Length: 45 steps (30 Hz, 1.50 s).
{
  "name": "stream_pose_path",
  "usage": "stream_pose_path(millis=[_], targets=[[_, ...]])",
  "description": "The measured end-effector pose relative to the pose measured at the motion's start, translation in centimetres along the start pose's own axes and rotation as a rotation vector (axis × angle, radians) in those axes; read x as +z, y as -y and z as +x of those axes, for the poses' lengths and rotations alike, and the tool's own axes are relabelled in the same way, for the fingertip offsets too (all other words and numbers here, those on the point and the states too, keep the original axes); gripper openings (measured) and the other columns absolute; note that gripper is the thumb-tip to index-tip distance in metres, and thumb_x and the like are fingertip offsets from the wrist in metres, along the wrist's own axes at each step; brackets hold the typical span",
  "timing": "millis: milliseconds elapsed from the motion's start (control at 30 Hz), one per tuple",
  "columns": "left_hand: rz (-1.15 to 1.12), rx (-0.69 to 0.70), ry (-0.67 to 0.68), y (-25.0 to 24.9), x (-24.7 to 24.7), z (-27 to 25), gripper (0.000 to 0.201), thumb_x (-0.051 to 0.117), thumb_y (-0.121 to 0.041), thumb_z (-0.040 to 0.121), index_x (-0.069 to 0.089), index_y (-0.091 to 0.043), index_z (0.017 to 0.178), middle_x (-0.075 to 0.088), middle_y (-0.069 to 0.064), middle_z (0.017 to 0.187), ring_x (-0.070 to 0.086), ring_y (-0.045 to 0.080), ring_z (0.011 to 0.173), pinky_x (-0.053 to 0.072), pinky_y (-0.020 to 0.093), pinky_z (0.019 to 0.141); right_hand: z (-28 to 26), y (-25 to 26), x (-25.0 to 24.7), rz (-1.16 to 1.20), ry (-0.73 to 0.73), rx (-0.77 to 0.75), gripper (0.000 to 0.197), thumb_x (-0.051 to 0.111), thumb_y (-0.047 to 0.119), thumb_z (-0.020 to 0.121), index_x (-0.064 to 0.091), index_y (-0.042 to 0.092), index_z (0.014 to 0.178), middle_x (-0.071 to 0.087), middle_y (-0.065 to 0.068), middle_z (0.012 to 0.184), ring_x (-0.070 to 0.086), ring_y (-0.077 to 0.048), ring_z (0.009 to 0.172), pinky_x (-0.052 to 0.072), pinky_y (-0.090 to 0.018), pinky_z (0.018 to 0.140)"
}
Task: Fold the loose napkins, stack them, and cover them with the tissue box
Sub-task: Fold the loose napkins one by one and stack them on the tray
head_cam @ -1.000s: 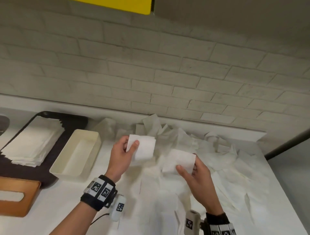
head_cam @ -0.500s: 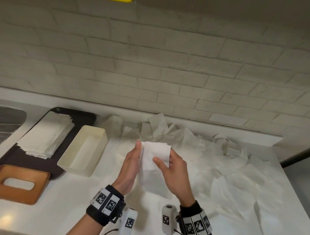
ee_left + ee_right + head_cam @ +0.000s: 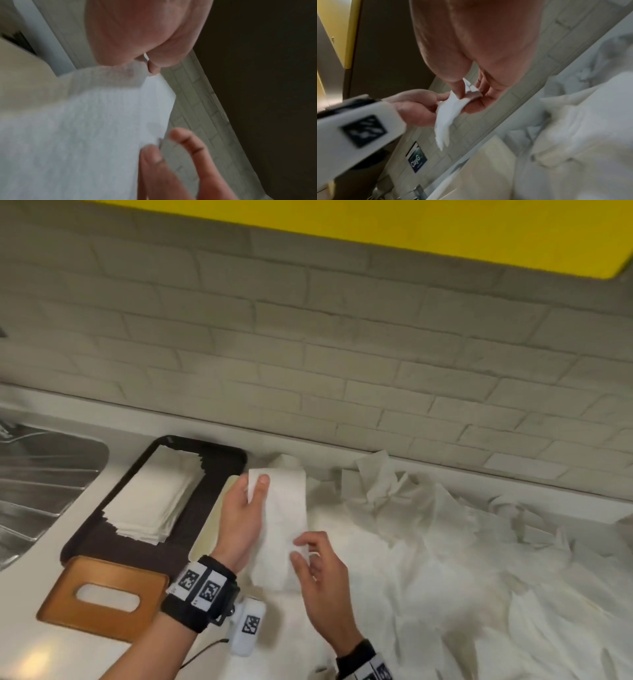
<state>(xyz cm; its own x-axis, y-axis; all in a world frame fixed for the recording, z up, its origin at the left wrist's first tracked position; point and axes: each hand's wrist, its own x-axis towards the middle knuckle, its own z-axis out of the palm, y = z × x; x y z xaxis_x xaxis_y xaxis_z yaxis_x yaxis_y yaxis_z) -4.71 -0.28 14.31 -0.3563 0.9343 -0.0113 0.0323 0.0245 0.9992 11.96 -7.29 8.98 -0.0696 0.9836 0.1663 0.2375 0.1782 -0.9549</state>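
Note:
A white napkin (image 3: pixel 281 525), folded into a long narrow strip, hangs upright between my hands above the counter. My left hand (image 3: pixel 255 487) pinches its top left corner, thumb on the front. My right hand (image 3: pixel 301 549) pinches the strip's lower right edge between thumb and fingers, as the right wrist view shows at my right hand (image 3: pixel 467 93). A stack of folded napkins (image 3: pixel 154 498) lies on a dark tray (image 3: pixel 219 460) to the left. The brown tissue box cover (image 3: pixel 102 597) sits in front of the tray. Loose napkins (image 3: pixel 445 542) are heaped across the counter on the right.
A cream open box (image 3: pixel 209 525) stands between the tray and my left hand, partly hidden by it. A steel sink drainer (image 3: pixel 41 474) lies at the far left. A brick wall (image 3: pixel 342 354) backs the counter, under a yellow cabinet (image 3: pixel 376 227).
My hands came together from apart, closing the napkin into a narrow strip. My right hand then slid down to its lower edge, and both hands shifted left toward the tray.

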Motion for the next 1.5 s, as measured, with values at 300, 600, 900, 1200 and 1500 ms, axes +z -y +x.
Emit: stream_pose_path(millis=[300, 600, 900, 1200, 1500], targets=[[0.777, -0.220, 0.085, 6.9, -12.8, 6.3, 0.051, 0.066, -0.030, 0.104, 0.045, -0.006, 0.144, 0.069, 0.021, 0.132, 0.064, 0.041, 0.123, 0.049, 0.046, 0.102, 8.0, 1.9, 14.8, -0.390, 0.180, 0.334, 0.028, 0.057, 0.010, 0.109, 0.058, 0.010, 0.138, 0.058, -0.011, 0.140, 0.060, -0.029, 0.131, 0.048, -0.032, 0.106], [0.995, -0.119, 0.176, 10.3, -12.8, 5.7, 0.044, 0.068, -0.015, 0.097, 0.053, -0.017, 0.138, 0.073, 0.012, 0.106, 0.067, 0.037, 0.106, 0.055, 0.050, 0.092, 9.0, 1.3, 17.6, -0.832, 0.530, 0.367, 0.034, 0.057, 0.011, 0.109, 0.054, 0.004, 0.141, 0.056, -0.021, 0.142, 0.059, -0.039, 0.131, 0.051, -0.044, 0.110], [0.921, 0.197, 0.126, 8.6, -10.8, 2.3, 0.051, 0.077, -0.011, 0.091, 0.055, -0.015, 0.138, 0.061, 0.011, 0.131, 0.055, 0.033, 0.118, 0.053, 0.046, 0.091, 12.6, -4.8, 1.7, -0.982, -0.174, 0.315, 0.069, 0.074, 0.034, 0.095, 0.043, 0.009, 0.151, 0.056, -0.020, 0.141, 0.064, -0.040, 0.122, 0.061, -0.051, 0.096], [1.035, 0.188, 0.673, 10.0, 2.8, -1.3, 0.031, 0.053, -0.046, 0.106, 0.058, -0.018, 0.120, 0.068, 0.004, 0.117, 0.066, 0.028, 0.111, 0.054, 0.042, 0.089, 11.1, -9.6, -8.1, -0.706, -0.174, 0.403, 0.036, 0.070, 0.032, 0.102, 0.051, 0.010, 0.081, 0.054, -0.005, 0.073, 0.055, -0.031, 0.076, 0.038, -0.036, 0.061], [1.023, -0.141, 0.691, 15.6, 8.8, -3.2, 0.048, 0.076, -0.040, 0.092, 0.050, -0.020, 0.127, 0.061, 0.008, 0.127, 0.063, 0.033, 0.114, 0.052, 0.043, 0.096, 6.8, -2.9, -15.3, -0.452, -0.252, 0.228, 0.029, 0.080, 0.028, 0.097, 0.061, 0.035, 0.118, 0.049, 0.004, 0.068, 0.050, -0.004, 0.058, 0.042, -0.014, 0.058]])
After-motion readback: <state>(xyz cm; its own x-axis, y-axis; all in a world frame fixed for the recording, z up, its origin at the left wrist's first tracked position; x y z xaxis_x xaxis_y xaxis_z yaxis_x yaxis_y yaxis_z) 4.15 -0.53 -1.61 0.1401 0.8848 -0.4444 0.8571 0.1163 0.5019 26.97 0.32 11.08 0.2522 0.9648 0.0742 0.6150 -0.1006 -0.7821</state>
